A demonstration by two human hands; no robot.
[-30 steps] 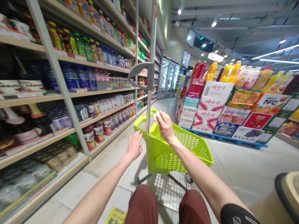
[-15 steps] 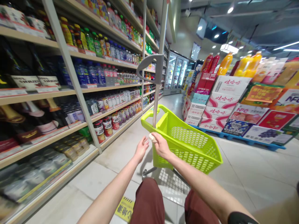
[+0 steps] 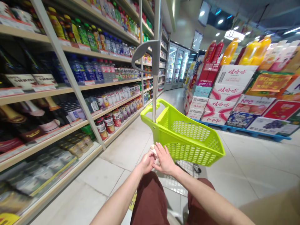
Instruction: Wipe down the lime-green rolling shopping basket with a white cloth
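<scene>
A small crumpled whitish wad (image 3: 153,148), like a cloth or tissue, is between my two hands. My left hand (image 3: 147,162) curls around it from the left and below. With fingers fairly straight and together, my right hand (image 3: 165,158) presses on it from the right. Part of the wad is hidden by my fingers. Just beyond them stands a lime-green shopping cart (image 3: 161,137) with a perforated basket. Its grey handle (image 3: 153,57) sits on an upright metal pole (image 3: 154,97). Neither hand touches the cart visibly.
Shelves (image 3: 112,84) of bottles and cans line the left side. Stacked drink cartons (image 3: 228,93) with bottles on top stand on a blue pallet (image 3: 248,129) at right. Glass-door coolers (image 3: 177,64) are at the back. A yellow floor sign (image 3: 133,201) shows beside my left knee.
Both hands have come closer to my knees, and my left hand has joined the right on the wad. The view has shifted slightly; one cart wheel shows in a different place.
</scene>
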